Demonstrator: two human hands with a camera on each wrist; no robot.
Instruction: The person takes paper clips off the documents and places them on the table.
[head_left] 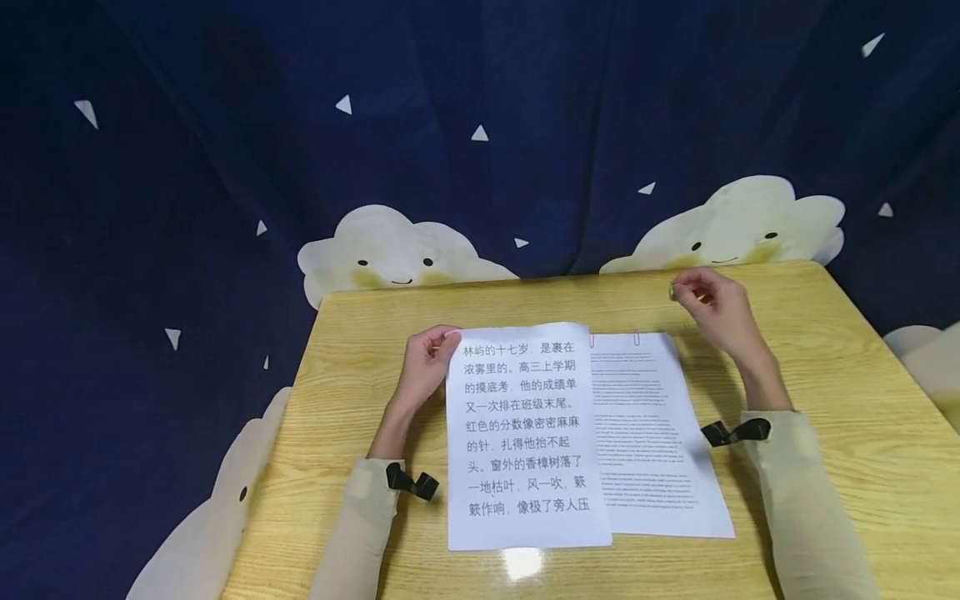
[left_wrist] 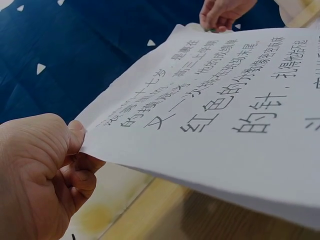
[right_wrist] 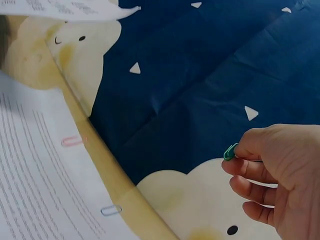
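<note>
My left hand (head_left: 427, 364) pinches the top left corner of a sheaf of paper (head_left: 517, 433) printed with large Chinese characters. In the left wrist view that corner is raised off the table, thumb on top and fingers beneath. A green paper clip (right_wrist: 230, 151) sits between the thumb and forefinger of my right hand (head_left: 716, 308), above the table's far right part. Under the right side of the sheaf lies a second printed sheet (head_left: 652, 433) in small type. A pink paper clip (right_wrist: 74, 141) and a blue paper clip (right_wrist: 111, 210) are on its top edge.
The wooden table (head_left: 847, 400) ends at the back against a dark blue curtain (head_left: 480, 67) with white triangles and smiling clouds. A black strap (head_left: 412, 481) circles the left wrist, and another black strap (head_left: 735, 432) the right.
</note>
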